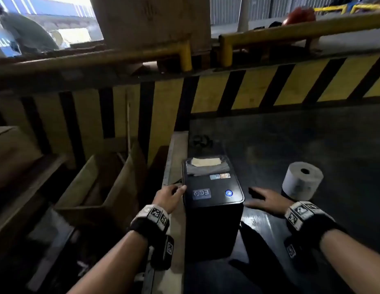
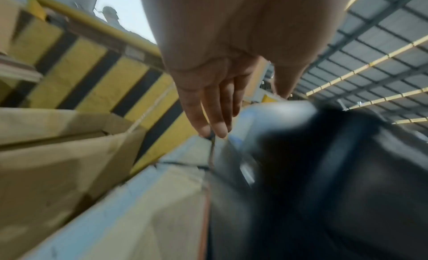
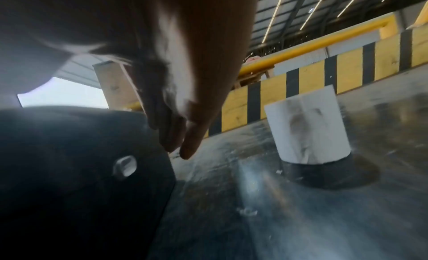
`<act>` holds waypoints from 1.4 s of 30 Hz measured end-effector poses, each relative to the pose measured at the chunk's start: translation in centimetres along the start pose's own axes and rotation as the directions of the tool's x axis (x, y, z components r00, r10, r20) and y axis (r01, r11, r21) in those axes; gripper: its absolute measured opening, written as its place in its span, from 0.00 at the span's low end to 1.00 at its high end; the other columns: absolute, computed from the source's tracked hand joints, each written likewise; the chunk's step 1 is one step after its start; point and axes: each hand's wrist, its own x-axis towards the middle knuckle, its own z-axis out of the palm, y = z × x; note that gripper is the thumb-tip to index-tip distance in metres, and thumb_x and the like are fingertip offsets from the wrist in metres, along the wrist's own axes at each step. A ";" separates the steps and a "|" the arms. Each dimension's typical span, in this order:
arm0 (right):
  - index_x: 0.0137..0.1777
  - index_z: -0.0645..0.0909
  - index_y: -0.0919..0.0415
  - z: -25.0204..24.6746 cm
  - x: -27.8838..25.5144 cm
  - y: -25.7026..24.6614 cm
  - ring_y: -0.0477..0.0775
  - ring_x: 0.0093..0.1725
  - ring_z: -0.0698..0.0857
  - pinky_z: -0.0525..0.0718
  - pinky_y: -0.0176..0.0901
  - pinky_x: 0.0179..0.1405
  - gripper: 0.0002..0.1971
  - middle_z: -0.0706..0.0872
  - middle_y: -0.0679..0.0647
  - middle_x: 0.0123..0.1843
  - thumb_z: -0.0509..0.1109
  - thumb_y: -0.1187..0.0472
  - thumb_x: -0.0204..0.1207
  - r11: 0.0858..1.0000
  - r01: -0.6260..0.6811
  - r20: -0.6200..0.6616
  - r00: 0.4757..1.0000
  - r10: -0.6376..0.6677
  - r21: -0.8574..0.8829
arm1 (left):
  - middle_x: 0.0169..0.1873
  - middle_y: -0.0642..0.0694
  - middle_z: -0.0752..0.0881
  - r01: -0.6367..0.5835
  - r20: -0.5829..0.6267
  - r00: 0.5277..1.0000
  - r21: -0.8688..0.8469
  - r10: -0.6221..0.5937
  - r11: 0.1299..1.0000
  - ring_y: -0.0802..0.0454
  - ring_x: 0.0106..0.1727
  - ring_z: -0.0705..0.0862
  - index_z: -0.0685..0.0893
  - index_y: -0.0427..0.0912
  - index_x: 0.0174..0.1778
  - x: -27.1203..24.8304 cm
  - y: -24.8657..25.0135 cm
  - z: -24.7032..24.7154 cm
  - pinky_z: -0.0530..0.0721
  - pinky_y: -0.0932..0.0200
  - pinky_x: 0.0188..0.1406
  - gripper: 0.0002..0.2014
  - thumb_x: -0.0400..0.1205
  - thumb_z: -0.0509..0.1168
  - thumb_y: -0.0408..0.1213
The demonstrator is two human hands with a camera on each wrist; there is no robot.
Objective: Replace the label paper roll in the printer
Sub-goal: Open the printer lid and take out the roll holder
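A black label printer stands on the dark table, lid down, a blue light lit on top and a strip of paper at its far slot. My left hand is at the printer's left top edge, fingers straight, thumb on the lid's corner; in the left wrist view the fingers hang beside the blurred printer. My right hand sits just right of the printer with fingers spread and holds nothing; its fingers hang by the printer's side. A white paper roll stands upright on the table, also the roll to the right.
An open cardboard box sits left of the table, below its edge. A yellow-and-black striped barrier with yellow rails runs behind. A small dark object lies on the table beyond the printer. Another person is at the far left.
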 end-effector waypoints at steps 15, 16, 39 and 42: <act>0.67 0.71 0.42 4.6 0.0 -1.5 0.48 0.65 0.81 0.78 0.50 0.67 0.40 0.84 0.46 0.66 0.75 0.33 0.54 0.987 0.134 -0.170 0.978 -0.117 0.091 | 0.61 0.55 0.83 -0.066 0.150 0.985 -0.119 0.084 0.991 0.58 0.62 0.80 0.73 0.51 0.71 -3.4 -1.0 3.2 0.75 0.62 0.63 0.35 0.69 0.71 0.59; 0.67 0.72 0.42 4.5 -0.2 -1.7 0.48 0.64 0.81 0.78 0.49 0.66 0.38 0.84 0.46 0.65 0.76 0.36 0.55 0.985 0.144 -0.178 0.976 -0.126 0.091 | 0.64 0.53 0.83 -0.068 0.142 0.986 -0.102 0.083 0.992 0.56 0.64 0.80 0.72 0.51 0.71 -3.3 -1.1 3.2 0.76 0.60 0.64 0.36 0.68 0.71 0.61; 0.64 0.77 0.46 -1.1 1.0 -6.7 0.48 0.54 0.85 0.79 0.41 0.53 0.33 0.89 0.49 0.54 0.64 0.29 0.61 0.985 0.164 -0.263 0.949 -0.174 -0.062 | 0.59 0.49 0.84 -0.142 -0.159 0.981 -0.216 0.108 0.966 0.51 0.63 0.80 0.80 0.58 0.62 -0.6 2.4 1.0 0.78 0.53 0.66 0.31 0.68 0.61 0.71; 0.63 0.78 0.47 -1.8 1.9 -7.9 0.47 0.52 0.84 0.77 0.40 0.51 0.29 0.89 0.51 0.54 0.63 0.32 0.66 0.984 0.166 -0.315 0.932 -0.178 -0.065 | 0.55 0.51 0.88 -0.201 -0.261 0.956 -0.263 0.131 0.944 0.53 0.59 0.84 0.80 0.57 0.62 0.4 3.8 0.4 0.82 0.49 0.63 0.32 0.68 0.60 0.71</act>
